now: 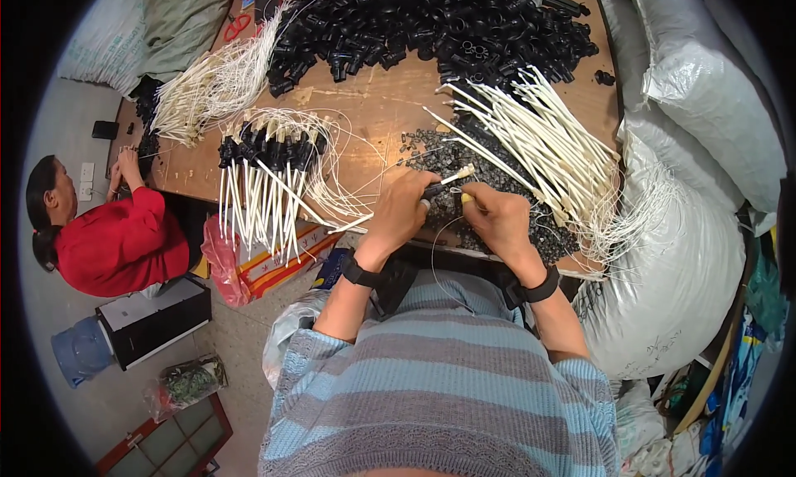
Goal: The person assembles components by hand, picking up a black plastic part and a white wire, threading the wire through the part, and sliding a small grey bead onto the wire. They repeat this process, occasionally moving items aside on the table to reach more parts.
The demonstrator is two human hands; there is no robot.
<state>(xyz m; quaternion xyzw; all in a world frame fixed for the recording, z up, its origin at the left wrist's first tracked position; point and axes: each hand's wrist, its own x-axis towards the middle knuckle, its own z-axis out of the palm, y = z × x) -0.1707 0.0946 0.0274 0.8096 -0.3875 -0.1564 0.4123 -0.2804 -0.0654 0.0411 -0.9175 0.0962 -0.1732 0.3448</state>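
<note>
My left hand (398,213) is closed around a small black plastic part (434,191), and a cream-tipped white piece (458,175) sticks out beyond its fingers. Close beside it, my right hand (500,218) pinches a thin white cord (454,192), whose slack curves down toward my lap. Both hands hover over the table's near edge, above a spread of small dark grey pieces (431,149). Right of them lies a bundle of long white tubes (531,137) with cords trailing off its lower end. To the left, similar white tubes (257,203) are fitted with black parts.
A big heap of black plastic fittings (431,21) covers the table's (365,104) far side. Another corded bundle (215,87) lies far left, near red scissors (237,26). Stuffed white sacks (663,253) crowd the right. A person in red (124,236) works at left.
</note>
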